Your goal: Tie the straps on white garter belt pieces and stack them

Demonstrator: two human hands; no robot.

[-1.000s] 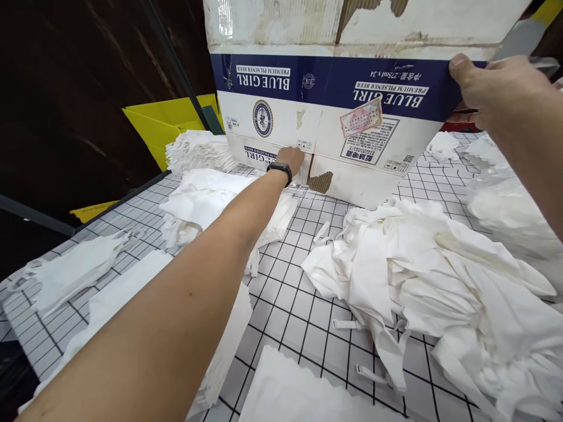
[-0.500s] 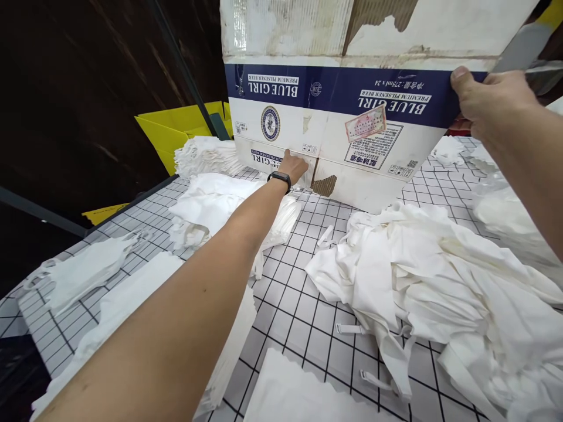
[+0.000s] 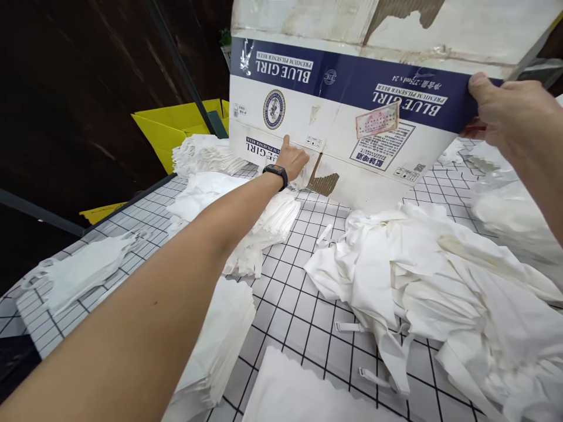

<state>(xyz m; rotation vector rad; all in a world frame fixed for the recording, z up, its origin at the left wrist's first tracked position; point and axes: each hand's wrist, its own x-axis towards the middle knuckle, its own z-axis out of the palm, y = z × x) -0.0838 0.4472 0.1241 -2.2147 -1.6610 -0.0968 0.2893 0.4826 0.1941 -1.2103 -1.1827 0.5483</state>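
An upside-down printed beer carton (image 3: pixel 328 105), opened out into a large worn sheet, stands tilted over the table. My right hand (image 3: pixel 505 108) grips its right edge, thumb on the blue band and fingers round behind. My left hand (image 3: pixel 294 159), with a dark wristband, is at the lower flap beside a torn brown patch. One finger of it stretches up against the cardboard; its other fingers look curled and are partly hidden. White fabric piles (image 3: pixel 272 225) lie under my left forearm. A loose heap of white garments with straps (image 3: pixel 422 269) lies nearer, below the carton.
The table (image 3: pixel 290 305) has a white cloth with black grid lines. More stacked white pieces (image 3: pixel 220 337) lie in front, and a thin white bundle (image 3: pixel 90 266) is at the left. A yellow bin (image 3: pixel 171 129) stands behind the left edge. Clear plastic-wrapped fabric (image 3: pixel 512 205) sits at the right.
The carton has tilted and shifted slightly up and to the right, with my right hand on its edge. My left hand has risen a little. The fabric piles stay put.
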